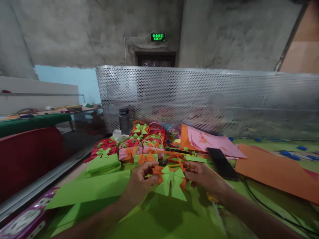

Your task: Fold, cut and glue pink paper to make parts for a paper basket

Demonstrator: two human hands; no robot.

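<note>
Orange bag with one green bow is grasped at two sides: left hand, right hand.

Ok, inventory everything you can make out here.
Bow-trimmed paper item: one, orange-green, centre
Paper bags: many, multicoloured, left of centre
Green sheets: several, green, front left
Pink sheets: 2+, pink, right of centre
Orange sheets: 2+, orange, right
Phone: one, black, right
Cable: one, black, front right
Unclear objects: several, blue, far right
Bottle: one, grey, back left
Case: one, purple-white, front left
Red panel: one, red, far left
Perforated panel: one, silver, back
Exit sign: one, green-lit, wall
Left hand: one, bare, item's left edge
Right hand: one, bare, item's right edge
</note>
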